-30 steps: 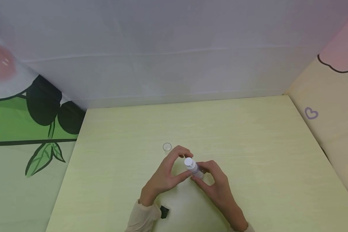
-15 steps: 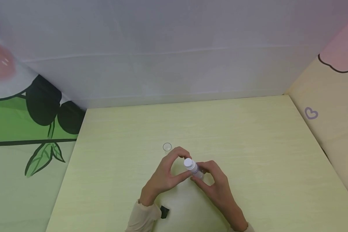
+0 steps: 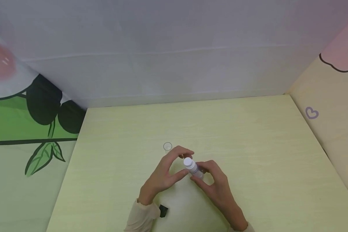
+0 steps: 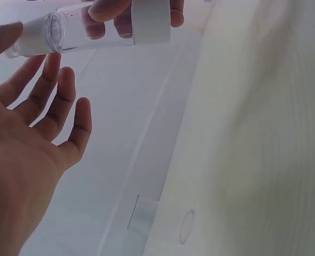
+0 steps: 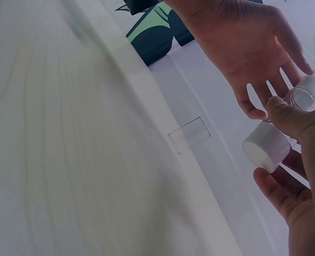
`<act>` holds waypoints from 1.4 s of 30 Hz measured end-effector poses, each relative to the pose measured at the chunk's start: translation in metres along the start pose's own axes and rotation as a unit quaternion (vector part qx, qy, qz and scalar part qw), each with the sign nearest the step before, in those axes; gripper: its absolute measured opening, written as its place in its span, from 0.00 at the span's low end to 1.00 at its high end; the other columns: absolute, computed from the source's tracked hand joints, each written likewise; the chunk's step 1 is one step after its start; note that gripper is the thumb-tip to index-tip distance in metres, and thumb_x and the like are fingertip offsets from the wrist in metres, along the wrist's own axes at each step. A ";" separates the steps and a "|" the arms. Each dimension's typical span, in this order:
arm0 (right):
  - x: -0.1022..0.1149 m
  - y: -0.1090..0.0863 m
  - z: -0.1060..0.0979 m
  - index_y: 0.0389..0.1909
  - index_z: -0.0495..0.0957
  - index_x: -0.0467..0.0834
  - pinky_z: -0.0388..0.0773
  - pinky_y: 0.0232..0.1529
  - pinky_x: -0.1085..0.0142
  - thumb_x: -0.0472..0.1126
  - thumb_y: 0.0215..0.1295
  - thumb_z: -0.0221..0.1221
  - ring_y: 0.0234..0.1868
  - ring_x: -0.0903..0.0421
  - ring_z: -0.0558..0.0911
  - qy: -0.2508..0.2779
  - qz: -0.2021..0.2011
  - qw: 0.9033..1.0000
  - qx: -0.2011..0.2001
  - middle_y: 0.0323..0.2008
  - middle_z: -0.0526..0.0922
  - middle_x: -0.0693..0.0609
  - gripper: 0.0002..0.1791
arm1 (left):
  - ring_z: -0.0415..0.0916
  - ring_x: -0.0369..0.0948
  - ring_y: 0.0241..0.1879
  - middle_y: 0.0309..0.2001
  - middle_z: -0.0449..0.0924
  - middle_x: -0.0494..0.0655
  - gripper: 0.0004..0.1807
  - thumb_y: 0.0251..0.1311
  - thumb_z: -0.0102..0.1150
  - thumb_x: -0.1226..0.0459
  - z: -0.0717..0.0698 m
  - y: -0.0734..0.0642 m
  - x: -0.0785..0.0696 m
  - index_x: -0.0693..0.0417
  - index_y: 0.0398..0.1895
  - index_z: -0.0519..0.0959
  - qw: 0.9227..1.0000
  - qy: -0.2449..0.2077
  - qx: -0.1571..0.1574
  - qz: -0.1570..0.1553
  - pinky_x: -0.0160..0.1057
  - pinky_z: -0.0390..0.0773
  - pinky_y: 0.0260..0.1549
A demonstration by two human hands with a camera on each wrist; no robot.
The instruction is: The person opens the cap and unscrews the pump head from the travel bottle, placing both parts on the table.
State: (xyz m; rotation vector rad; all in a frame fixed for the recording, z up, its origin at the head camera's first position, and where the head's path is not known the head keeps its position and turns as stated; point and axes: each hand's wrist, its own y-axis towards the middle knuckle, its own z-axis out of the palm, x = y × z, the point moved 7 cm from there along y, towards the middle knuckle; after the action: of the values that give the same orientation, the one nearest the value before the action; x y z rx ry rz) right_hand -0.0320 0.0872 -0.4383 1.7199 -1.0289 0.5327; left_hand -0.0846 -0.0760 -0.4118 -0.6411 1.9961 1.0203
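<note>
A small bottle (image 3: 196, 172) with a clear body, white top and white base is held tilted between both hands, its top leaning left in the head view. My right hand (image 3: 217, 183) grips its lower part, thumb on one side and fingers on the other. Around the bottle's white cap (image 3: 188, 162) is my left hand (image 3: 162, 175), its index finger stretched past the far side and its thumb at the near side. The left wrist view shows that thumb overlapping the white top (image 4: 32, 38), with the other fingers spread loosely below. Seen from the right wrist, the white base (image 5: 265, 146) faces the camera.
A clear round cover (image 3: 167, 146) stands on the pale wood-grain table (image 3: 243, 135), just beyond my left hand. Behind the table hangs a light cloth (image 3: 174, 74). Printed cloths with drawn shapes line the left and right sides. A small black piece (image 3: 163, 211) sits by my left sleeve.
My left fingers curled in at the cap half a second ago and have now straightened outward, the thumb drawing back slightly. My right hand and the bottle stay almost in place.
</note>
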 end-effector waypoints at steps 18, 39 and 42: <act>-0.002 0.001 0.002 0.56 0.80 0.43 0.81 0.47 0.72 0.27 0.47 0.79 0.44 0.60 0.81 0.001 -0.010 1.000 0.000 0.47 0.84 0.53 0.32 | 0.79 0.38 0.47 0.45 0.81 0.43 0.21 0.56 0.77 0.68 -0.001 0.000 0.005 0.51 0.50 0.77 1.000 0.010 -0.024 0.013 0.43 0.79 0.53; -0.006 -0.004 0.002 0.56 0.80 0.43 0.80 0.47 0.72 0.30 0.49 0.79 0.44 0.61 0.80 0.002 -0.009 1.000 0.001 0.47 0.83 0.53 0.31 | 0.78 0.39 0.51 0.49 0.80 0.44 0.16 0.66 0.67 0.67 0.006 -0.001 0.004 0.50 0.55 0.79 1.000 -0.013 0.008 0.024 0.39 0.79 0.56; -0.008 -0.003 0.002 0.55 0.81 0.44 0.80 0.48 0.73 0.30 0.50 0.79 0.44 0.61 0.80 0.003 -0.005 1.000 0.003 0.47 0.83 0.53 0.30 | 0.78 0.38 0.50 0.48 0.80 0.43 0.16 0.64 0.70 0.67 0.006 0.000 0.006 0.49 0.53 0.78 1.000 -0.012 0.005 0.016 0.37 0.79 0.54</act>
State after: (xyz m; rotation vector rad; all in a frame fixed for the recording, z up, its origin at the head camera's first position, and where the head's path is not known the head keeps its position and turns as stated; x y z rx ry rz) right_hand -0.0334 0.0887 -0.4466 1.7260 -1.0144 0.5351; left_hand -0.0859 -0.0711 -0.4192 -0.5907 1.9944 1.0317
